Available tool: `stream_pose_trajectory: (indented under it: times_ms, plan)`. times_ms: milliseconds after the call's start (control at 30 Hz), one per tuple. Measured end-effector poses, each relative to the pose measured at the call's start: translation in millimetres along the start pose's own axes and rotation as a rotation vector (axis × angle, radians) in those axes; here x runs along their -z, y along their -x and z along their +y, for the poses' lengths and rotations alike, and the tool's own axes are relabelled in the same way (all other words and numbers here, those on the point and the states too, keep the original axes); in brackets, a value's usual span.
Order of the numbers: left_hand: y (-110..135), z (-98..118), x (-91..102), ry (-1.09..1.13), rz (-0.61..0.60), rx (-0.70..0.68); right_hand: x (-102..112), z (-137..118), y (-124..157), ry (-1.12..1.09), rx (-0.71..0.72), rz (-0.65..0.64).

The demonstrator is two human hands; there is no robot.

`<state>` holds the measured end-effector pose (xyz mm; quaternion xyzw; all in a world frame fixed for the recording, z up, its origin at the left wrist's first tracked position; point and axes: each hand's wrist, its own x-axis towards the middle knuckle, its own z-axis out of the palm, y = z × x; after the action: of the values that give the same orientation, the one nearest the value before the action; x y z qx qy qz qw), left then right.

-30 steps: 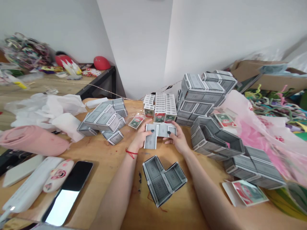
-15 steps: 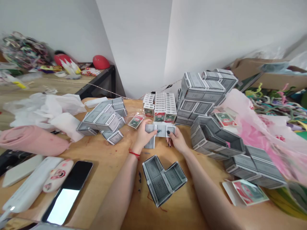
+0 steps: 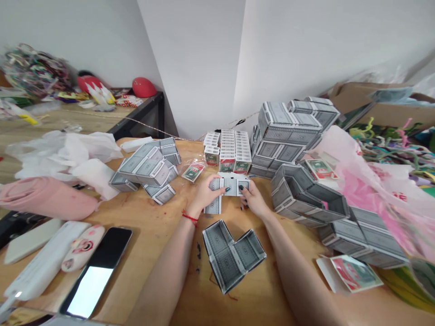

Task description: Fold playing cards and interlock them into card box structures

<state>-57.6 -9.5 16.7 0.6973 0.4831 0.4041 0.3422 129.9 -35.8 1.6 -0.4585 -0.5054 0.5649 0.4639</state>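
Observation:
My left hand and my right hand both grip a small L-shaped piece made of grey-backed playing cards just above the wooden table. The fingers of each hand are pinched on its top edge, thumbs underneath. One arm of the card piece hangs down by my left hand. Nearer to me lies a folded tray of grey cards, open side up, untouched. Behind the held piece stands a block of small card boxes in rows.
Stacks of grey card structures stand at right and front right, another heap at left. A black phone, a white case, pink cloth, a pink plastic bag and loose card boxes crowd the table.
Both hands have drawn closer together on the card piece, the fingers now pinching nearer its middle. It has hardly shifted over the table.

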Motion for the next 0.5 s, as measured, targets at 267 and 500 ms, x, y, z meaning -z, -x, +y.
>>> stream_pose_trajectory:
  times_ms: [267,500]
  plan:
    - [-2.8,-2.6,2.9,0.400,-0.129,0.148,2.2,-6.1,1.5,-0.089,-0.005,-0.018]
    - [-2.4,2.7,3.5,0.692,-0.134,0.355,2.0,-5.2,0.0,-0.115,0.004,-0.041]
